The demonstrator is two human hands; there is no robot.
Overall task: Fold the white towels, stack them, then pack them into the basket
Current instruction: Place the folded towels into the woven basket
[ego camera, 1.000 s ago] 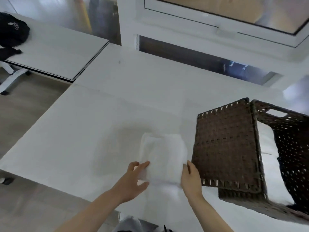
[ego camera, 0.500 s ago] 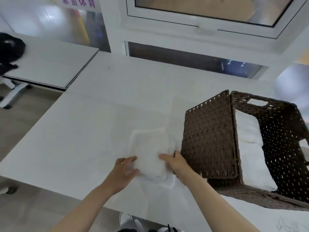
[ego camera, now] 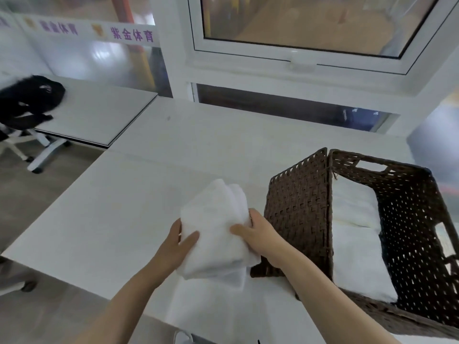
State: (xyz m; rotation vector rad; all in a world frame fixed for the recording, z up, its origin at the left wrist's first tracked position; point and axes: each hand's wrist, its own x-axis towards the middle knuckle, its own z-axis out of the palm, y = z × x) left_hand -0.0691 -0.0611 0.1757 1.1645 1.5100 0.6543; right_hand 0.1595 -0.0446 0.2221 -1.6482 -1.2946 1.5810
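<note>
Folded white towels (ego camera: 216, 229) between left hand (ego camera: 177, 247) and right hand (ego camera: 258, 234), beside wicker basket (ego camera: 298, 214) on white table (ego camera: 111, 219).

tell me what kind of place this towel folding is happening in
Probably a back room or office at a sports venue: plain white tables, a window that seems to overlook an indoor hall, and a purple-lettered banner on the glass partition.

white towels (ego camera: 216, 229), brown woven basket (ego camera: 298, 212)

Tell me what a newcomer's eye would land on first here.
First, the folded white towels gripped between the left hand and right hand, low in the middle over the white table. Next, the dark woven basket at right, with white towels already inside.
</note>
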